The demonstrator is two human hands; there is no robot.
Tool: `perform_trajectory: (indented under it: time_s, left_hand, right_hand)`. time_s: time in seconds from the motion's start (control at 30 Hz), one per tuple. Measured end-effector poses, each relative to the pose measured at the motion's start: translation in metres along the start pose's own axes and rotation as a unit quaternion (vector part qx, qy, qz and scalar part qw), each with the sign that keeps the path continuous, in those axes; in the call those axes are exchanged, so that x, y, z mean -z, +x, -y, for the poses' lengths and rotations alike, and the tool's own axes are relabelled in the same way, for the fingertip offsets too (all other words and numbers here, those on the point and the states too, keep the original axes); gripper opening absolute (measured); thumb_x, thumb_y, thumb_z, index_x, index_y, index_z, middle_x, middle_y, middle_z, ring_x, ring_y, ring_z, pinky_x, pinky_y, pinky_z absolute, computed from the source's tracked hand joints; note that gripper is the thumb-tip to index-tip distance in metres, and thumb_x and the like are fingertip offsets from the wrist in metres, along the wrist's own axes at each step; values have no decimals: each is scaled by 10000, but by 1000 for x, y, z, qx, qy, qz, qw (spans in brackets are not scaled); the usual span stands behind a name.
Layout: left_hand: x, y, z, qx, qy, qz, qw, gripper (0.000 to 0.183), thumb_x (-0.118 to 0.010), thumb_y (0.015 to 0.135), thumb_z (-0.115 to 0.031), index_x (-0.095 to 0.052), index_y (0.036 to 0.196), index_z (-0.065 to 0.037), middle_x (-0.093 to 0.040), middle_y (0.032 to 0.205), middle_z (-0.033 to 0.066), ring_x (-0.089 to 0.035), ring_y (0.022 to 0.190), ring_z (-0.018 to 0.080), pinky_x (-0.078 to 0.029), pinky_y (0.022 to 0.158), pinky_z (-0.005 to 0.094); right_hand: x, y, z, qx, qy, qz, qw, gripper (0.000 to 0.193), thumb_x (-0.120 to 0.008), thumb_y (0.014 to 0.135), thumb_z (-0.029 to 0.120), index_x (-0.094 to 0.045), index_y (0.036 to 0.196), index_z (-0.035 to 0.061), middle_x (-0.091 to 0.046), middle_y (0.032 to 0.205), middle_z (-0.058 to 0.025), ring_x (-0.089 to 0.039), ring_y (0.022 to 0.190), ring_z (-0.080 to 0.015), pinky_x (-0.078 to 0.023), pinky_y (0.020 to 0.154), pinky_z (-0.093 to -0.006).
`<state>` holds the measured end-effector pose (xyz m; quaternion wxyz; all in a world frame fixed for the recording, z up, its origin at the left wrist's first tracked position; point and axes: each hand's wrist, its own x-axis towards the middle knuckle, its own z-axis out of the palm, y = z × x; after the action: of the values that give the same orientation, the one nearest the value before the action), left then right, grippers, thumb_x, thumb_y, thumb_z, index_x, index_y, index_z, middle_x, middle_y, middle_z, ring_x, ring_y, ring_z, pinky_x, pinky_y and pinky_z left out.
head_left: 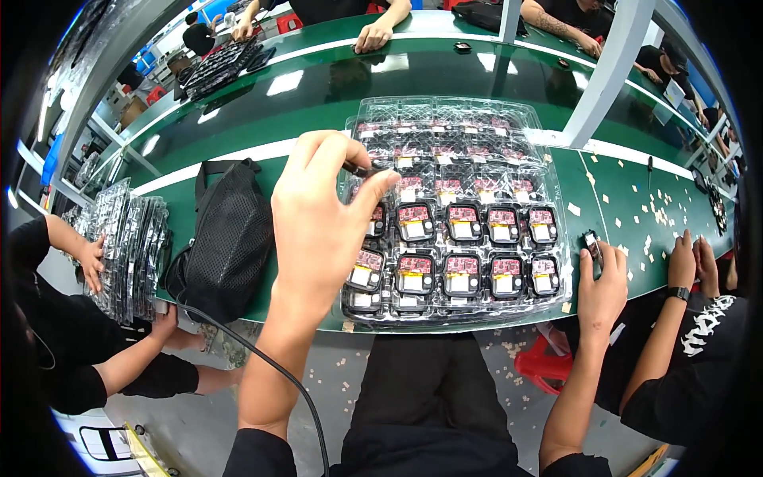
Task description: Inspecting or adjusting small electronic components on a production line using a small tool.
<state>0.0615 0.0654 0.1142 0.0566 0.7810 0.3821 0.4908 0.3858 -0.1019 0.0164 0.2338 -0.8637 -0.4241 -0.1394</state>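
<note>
My left hand is raised over the left side of a clear plastic tray. Its thumb and forefinger pinch a small dark piece, whose kind I cannot make out. Beyond the tray's right edge, my right hand grips a small black-cased device by its side. In the tray sit rows of square black housings with red circuit boards, such as this open housing. Each near one shows a white block and a strip of yellow tape. More clear trays show underneath. My left hand hides part of the left column.
A black mesh bag lies left of the tray, with a black cable running past my left forearm. Stacked trays stand further left beside a person. A grey post rises at right. Small paper bits litter the green table. Co-workers sit around.
</note>
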Motion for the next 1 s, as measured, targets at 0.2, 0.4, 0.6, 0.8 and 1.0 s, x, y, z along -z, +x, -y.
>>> perform_trajectory:
  time_s: [0.2,0.4,0.6,0.8,1.0]
  left_hand:
    - [-14,16,7,68,89,138,984,278,-850,761,-116,-638,891,6,-650,896,141,-650,827,323,-510,751,396]
    - [-17,14,14,43,121,159,979,273,-792,846,-266,-736,907,-6,-674,917,138,-666,822,340,-530,765,441]
    - [-2,5,11,2,160,209,965,316,-759,895,-253,-753,1079,4,-679,1073,137,-663,980,320,-529,872,396]
    - [-2,-2,8,14,139,214,967,301,-698,950,-240,-737,1131,-3,-641,1157,139,-644,1031,327,-516,889,408]
    - [5,-11,5,41,148,211,965,300,-686,960,-237,-731,1146,-6,-621,1141,132,-629,986,327,-508,865,414]
  right_hand:
    - [-1,-1,3,-6,32,-12,999,285,-656,974,259,-661,1190,72,-653,1189,-113,-693,978,-347,-540,819,-451]
    - [-4,-2,-4,0,41,-26,999,271,-658,961,225,-655,1179,65,-652,1175,-105,-692,961,-341,-542,805,-431]
    - [-5,-3,-1,6,40,-28,999,256,-655,962,212,-649,1168,61,-653,1171,-104,-695,957,-330,-543,804,-422]
    - [-5,-1,-4,3,52,-26,998,262,-678,955,222,-652,1158,58,-655,1164,-98,-701,958,-310,-544,812,-409]
    - [-4,-1,1,9,48,-21,999,285,-710,939,237,-660,1147,48,-656,1164,-98,-701,953,-297,-542,815,-402]
